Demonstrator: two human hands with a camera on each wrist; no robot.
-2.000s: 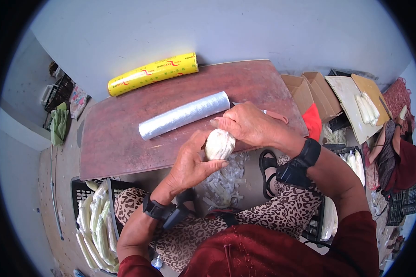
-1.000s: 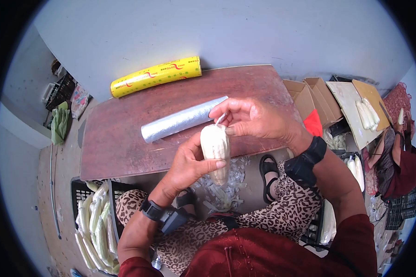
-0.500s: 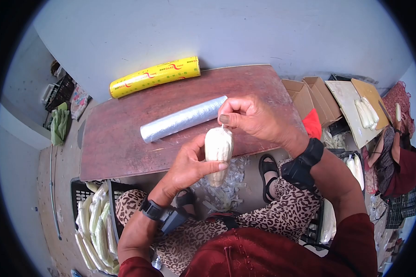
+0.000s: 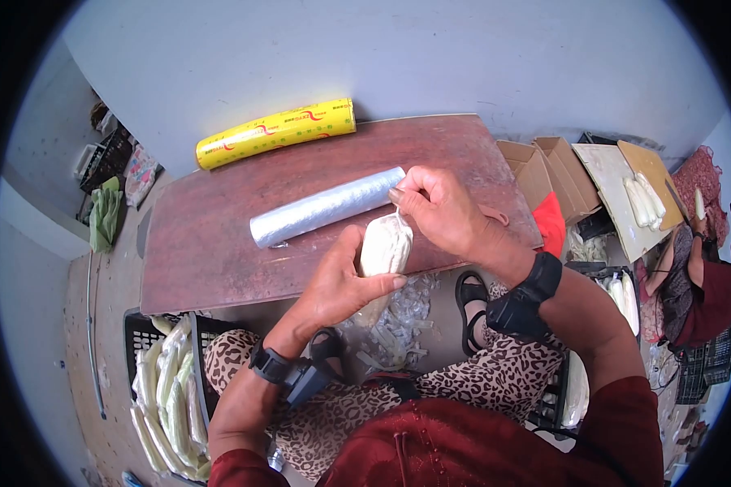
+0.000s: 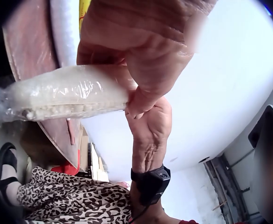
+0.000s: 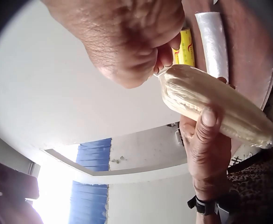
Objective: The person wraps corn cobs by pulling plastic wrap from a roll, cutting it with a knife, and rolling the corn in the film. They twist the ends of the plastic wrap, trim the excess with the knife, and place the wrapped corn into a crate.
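A pale ear of corn [image 4: 387,246] in clear film is held over the table's near edge. My left hand [image 4: 333,280] grips it round the middle, thumb on the near side; in the right wrist view the left thumb lies across the husk-coloured corn [image 6: 220,105]. At its upper end my right hand [image 4: 443,213] pinches a thin twisted tip of film. The left wrist view shows kernels along one side of the wrapped corn [image 5: 71,93] and loose film at the far end. Behind the hands a roll of clear film [image 4: 326,206] lies on the red-brown table [image 4: 211,243].
A yellow printed roll [image 4: 276,132] lies at the table's back edge by the wall. An orange-handled tool [image 4: 494,214] is right of my right hand. Black crates with wrapped corn [image 4: 170,390] stand at both sides. Cardboard boxes [image 4: 556,170] and another person [image 4: 702,284] are at the right.
The corn has turned and tilted, its upper end leaning right. My right hand has gone from working at the top end to pinching the film tip and has shifted slightly right.
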